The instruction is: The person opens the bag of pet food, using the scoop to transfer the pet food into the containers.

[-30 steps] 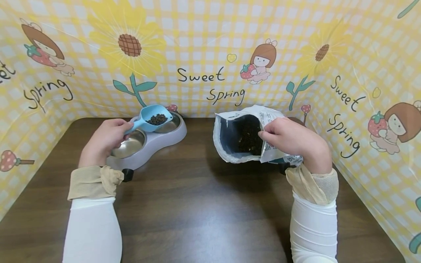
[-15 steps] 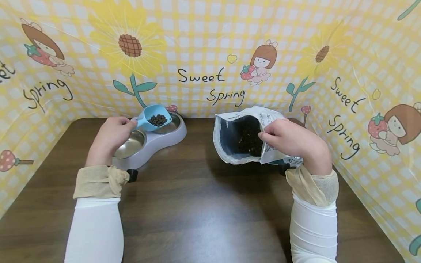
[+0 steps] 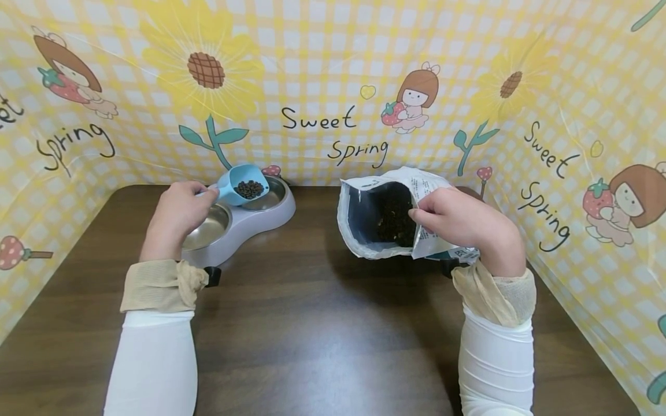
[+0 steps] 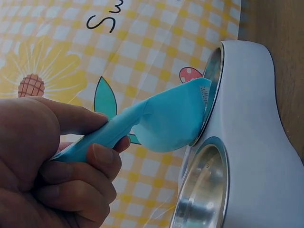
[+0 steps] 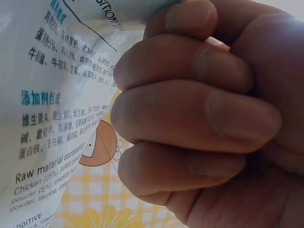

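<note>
My left hand [image 3: 179, 214] grips the handle of a light blue scoop [image 4: 171, 116], which carries dark brown kibble [image 3: 248, 189]. In the head view the scoop appears over the far bowl [image 3: 270, 199] of a pale grey double pet feeder [image 3: 244, 228]. The near metal bowl [image 4: 204, 190] shows bare steel where visible. On the right, my right hand [image 3: 458, 222] pinches the edge of a white pet food bag [image 3: 359, 249], its mouth facing left with dark kibble inside. Printed ingredient text covers the bag side in the right wrist view, beside curled fingers [image 5: 190, 114].
A dark wooden table [image 3: 291, 323] lies under everything. Yellow checked cloth [image 3: 322, 75] with flower and girl prints rises behind and along both sides. The feeder stands close to the back cloth.
My left hand has moved right and slightly forward with the scoop, whose kibble stays in it. My right hand and the bag hold almost still.
</note>
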Demonstrator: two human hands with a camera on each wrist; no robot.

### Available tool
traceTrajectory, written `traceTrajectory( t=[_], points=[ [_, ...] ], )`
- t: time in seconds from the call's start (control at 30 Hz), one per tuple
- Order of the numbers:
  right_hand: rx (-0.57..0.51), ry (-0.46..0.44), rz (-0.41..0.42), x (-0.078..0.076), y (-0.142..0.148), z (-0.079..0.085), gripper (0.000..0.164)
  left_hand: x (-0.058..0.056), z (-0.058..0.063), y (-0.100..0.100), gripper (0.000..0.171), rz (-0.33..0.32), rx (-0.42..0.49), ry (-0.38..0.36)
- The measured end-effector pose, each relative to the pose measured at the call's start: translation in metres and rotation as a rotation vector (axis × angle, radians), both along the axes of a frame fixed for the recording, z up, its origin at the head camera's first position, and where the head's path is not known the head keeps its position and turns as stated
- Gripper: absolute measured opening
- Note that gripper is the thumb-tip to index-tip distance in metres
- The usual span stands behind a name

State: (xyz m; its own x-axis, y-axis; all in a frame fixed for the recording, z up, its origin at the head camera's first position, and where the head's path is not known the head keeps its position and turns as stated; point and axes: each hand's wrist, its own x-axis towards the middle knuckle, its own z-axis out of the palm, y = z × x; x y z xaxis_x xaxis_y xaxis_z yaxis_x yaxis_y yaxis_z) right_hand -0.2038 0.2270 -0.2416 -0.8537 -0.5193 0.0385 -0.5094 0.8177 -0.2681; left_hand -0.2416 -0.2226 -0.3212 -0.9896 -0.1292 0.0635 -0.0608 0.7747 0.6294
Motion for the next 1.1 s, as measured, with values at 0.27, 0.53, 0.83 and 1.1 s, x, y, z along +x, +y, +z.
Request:
traceTrajectory(
  t=[0.27, 0.53, 0.83, 1.1],
  points=[
    [0.004, 0.012, -0.005, 0.001, 0.000, 0.001, 0.051, 0.000, 0.001, 0.005, 0.051, 0.006, -0.024, -0.003],
    [0.004, 0.009, -0.003, 0.001, 0.000, 0.001, 0.051, -0.003, 0.000, 0.008, 0.050, 0.003, -0.073, -0.002],
    [-0.006, -0.007, -0.004, 0.001, 0.000, 0.001, 0.051, -0.003, 0.002, 0.009, 0.048, -0.029, -0.107, -0.021],
    [-0.007, -0.009, -0.003, 0.001, 0.000, 0.001, 0.051, -0.005, 0.003, 0.011, 0.051, -0.038, -0.131, -0.039]
  ],
)
